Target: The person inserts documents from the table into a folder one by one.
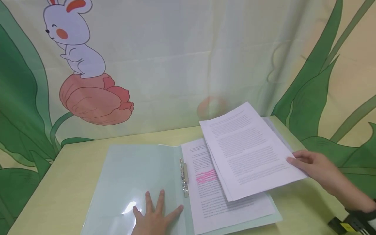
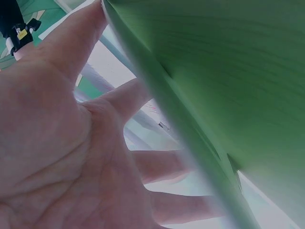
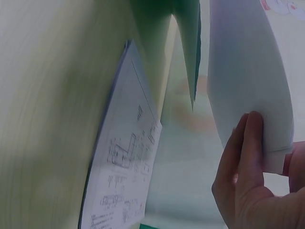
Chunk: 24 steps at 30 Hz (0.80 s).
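Note:
A pale green folder [image 1: 126, 176] lies spread on the table, with a metal lever clip [image 1: 184, 178] along its spine. My left hand [image 1: 154, 218] rests on the left cover, fingers straight and spread; in the left wrist view the green cover hides its fingertips. A printed sheet with pink highlighter marks [image 1: 205, 202] lies on the right cover. Above it, tilted, hangs a small stack of printed papers [image 1: 246, 153]. My right hand [image 1: 315, 164] pinches the stack's right edge between thumb and fingers, seen from below in the right wrist view.
Another stack of printed pages [image 3: 126, 162] lies on the table [image 3: 47, 143], mostly hidden behind the held papers in the head view. A curtain [image 1: 164, 65] with a rabbit and leaves hangs behind the table.

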Available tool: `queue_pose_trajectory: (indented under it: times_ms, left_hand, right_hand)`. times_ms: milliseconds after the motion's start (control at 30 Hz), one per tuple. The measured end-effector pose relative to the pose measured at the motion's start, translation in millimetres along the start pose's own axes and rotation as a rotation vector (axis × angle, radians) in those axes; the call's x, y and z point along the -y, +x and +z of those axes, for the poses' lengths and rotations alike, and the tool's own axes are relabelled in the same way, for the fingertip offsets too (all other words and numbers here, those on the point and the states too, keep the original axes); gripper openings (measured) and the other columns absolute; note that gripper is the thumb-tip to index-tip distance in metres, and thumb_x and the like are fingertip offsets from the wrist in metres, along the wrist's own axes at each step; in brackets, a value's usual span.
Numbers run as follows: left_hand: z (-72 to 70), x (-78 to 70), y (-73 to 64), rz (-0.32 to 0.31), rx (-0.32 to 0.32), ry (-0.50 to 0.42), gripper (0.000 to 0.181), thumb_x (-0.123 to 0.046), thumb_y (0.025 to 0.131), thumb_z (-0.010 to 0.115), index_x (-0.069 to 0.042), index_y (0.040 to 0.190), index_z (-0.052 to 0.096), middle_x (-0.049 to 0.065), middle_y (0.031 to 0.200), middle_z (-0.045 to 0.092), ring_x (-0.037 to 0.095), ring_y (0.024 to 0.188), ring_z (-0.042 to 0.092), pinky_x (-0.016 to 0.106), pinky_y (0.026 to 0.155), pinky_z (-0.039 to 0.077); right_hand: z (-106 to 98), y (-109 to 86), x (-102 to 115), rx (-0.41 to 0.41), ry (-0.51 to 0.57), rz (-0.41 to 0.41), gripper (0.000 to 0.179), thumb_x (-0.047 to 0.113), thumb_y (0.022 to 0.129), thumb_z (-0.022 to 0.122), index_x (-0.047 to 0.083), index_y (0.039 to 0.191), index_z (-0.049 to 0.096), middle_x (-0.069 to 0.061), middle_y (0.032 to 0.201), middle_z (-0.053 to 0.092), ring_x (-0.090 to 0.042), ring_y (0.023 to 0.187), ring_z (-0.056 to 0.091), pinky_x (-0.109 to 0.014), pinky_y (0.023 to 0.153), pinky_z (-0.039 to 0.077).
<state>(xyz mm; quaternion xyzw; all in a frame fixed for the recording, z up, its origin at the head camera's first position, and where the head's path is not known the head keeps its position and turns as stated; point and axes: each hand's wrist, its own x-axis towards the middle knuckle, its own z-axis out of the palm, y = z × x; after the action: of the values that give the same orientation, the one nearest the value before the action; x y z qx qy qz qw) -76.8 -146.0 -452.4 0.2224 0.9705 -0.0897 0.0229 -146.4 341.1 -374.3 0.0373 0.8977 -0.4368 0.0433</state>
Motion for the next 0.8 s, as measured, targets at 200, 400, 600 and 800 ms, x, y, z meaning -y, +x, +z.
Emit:
queue_pose_trajectory:
  times_ms: [200, 400, 600, 800]
  left_hand:
    - [0.0, -0.7, 0.2, -0.001, 0.006, 0.01, 0.089, -0.093, 0.072, 0.051, -0.046, 0.148, 0.049, 0.024, 0.152, 0.043, 0.065, 0.13, 0.039, 0.083, 0.077, 0.04]
    - [-1.0, -1.4, 0.1, -0.002, -0.005, 0.007, 0.09, -0.094, 0.071, 0.051, -0.046, 0.147, 0.05, 0.025, 0.152, 0.043, 0.065, 0.129, 0.039, 0.083, 0.078, 0.04]
    - [-0.7, -2.0, 0.0, -0.003, -0.018, 0.008, 0.091, -0.094, 0.07, 0.052, -0.046, 0.147, 0.051, 0.025, 0.151, 0.044, 0.065, 0.129, 0.039, 0.083, 0.077, 0.04]
    - [1.0, -2.0, 0.8, -0.01, -0.015, 0.036, 0.091, -0.094, 0.069, 0.053, -0.047, 0.147, 0.05, 0.023, 0.152, 0.044, 0.064, 0.129, 0.04, 0.082, 0.077, 0.041]
  right_hand:
    - [17, -2.4, 4, 0.023, 0.017, -0.005, 0.044, 0.018, 0.104, 0.062, -0.021, 0.123, 0.055, -0.012, 0.099, 0.071, -0.01, 0.074, 0.064, -0.027, 0.064, 0.051]
    - [31, -5.6, 7, 0.056, 0.006, 0.03, 0.046, 0.021, 0.104, 0.061, -0.02, 0.124, 0.054, -0.014, 0.1, 0.07, -0.015, 0.077, 0.064, -0.028, 0.064, 0.051]
    - [43, -9.7, 7, 0.062, 0.041, 0.052, 0.045, 0.021, 0.104, 0.061, -0.019, 0.125, 0.054, -0.013, 0.101, 0.07, -0.016, 0.078, 0.066, -0.028, 0.064, 0.052]
    - [53, -13.8, 6, 0.074, 0.062, 0.047, 0.043, 0.021, 0.104, 0.062, -0.017, 0.124, 0.056, -0.013, 0.103, 0.069, -0.017, 0.081, 0.066, -0.028, 0.065, 0.053]
